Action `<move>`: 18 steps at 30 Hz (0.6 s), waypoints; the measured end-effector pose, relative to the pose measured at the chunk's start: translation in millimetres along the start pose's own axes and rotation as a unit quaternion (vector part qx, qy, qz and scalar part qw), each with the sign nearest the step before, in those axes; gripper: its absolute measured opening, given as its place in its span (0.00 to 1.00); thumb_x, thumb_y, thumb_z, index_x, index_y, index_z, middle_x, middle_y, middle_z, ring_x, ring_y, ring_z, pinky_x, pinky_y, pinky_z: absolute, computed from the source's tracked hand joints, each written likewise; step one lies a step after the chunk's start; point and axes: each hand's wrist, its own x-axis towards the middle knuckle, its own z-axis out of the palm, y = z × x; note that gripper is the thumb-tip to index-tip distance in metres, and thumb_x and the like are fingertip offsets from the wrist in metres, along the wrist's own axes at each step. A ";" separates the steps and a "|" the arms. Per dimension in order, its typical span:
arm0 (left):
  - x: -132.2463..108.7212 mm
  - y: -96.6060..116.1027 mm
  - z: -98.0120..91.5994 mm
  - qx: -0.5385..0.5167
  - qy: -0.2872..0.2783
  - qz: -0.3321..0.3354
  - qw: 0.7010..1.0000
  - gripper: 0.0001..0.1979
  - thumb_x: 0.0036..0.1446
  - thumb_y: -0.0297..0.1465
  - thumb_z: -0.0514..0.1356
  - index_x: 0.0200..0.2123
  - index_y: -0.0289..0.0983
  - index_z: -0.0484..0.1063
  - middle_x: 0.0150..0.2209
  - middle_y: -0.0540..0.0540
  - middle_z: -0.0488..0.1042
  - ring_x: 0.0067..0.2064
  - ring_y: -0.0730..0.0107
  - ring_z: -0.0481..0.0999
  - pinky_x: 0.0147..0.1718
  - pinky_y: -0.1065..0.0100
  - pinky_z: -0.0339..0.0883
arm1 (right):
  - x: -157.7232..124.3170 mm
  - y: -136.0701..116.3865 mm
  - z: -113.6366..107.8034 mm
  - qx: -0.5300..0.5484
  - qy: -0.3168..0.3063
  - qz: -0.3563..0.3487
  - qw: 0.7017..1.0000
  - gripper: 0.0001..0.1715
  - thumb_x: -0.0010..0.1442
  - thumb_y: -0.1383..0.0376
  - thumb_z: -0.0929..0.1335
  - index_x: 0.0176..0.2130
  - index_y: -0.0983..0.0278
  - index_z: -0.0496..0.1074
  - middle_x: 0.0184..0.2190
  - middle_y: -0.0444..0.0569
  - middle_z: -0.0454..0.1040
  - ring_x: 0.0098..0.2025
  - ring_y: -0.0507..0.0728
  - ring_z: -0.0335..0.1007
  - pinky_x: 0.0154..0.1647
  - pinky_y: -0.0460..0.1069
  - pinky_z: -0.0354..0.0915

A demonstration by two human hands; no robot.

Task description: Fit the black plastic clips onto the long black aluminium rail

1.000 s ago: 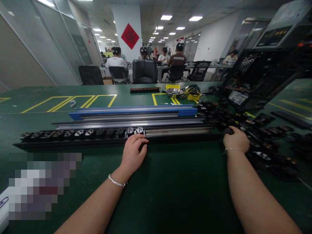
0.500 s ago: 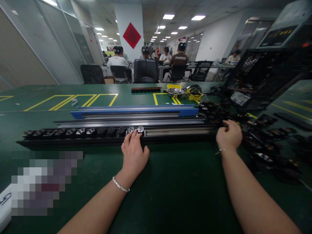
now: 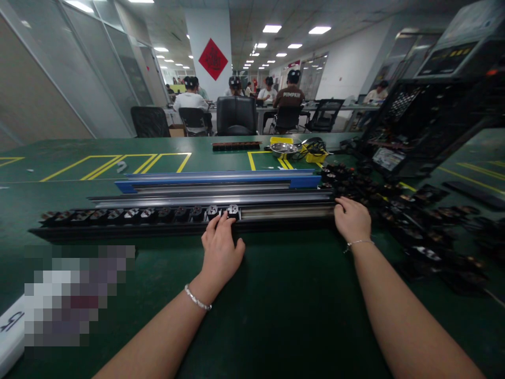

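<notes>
Small black modules with pale-patterned faces [image 3: 148, 212] are lined up inside a long black channel-shaped rail [image 3: 138, 231], extending leftward from the fingertips of the left hand [image 3: 221, 245]. By the left hand, the rightmost modules are met by loosely spread fingers; the hand is relaxed rather than clenched. The rail is laid crosswise on the green tabletop [image 3: 276, 305], just ahead of both hands, and its pale metal floor is exposed between them. The right hand [image 3: 353, 221] is partly curled at the rail's right end; whether anything is gripped cannot be told. To the right of the right hand, dark loose parts [image 3: 414, 231] are heaped. Well beyond both hands, a shiny round metal bowl [image 3: 284, 150], its contents indistinct, is set near a yellow plastic box [image 3: 315, 157] overlain by black cables [image 3: 314, 144].
</notes>
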 end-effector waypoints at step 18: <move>1.2 0.9 0.7 -0.011 -0.025 0.020 0.999 0.24 0.50 0.28 0.56 0.53 0.39 0.62 0.59 0.41 0.64 0.62 0.50 0.55 0.55 0.45 0.55 | -14.8 -56.4 -13.3 0.007 -0.043 -0.024 0.999 0.21 0.59 0.63 0.57 0.42 0.63 0.75 0.48 0.53 0.74 0.53 0.63 0.63 0.58 0.67 0.49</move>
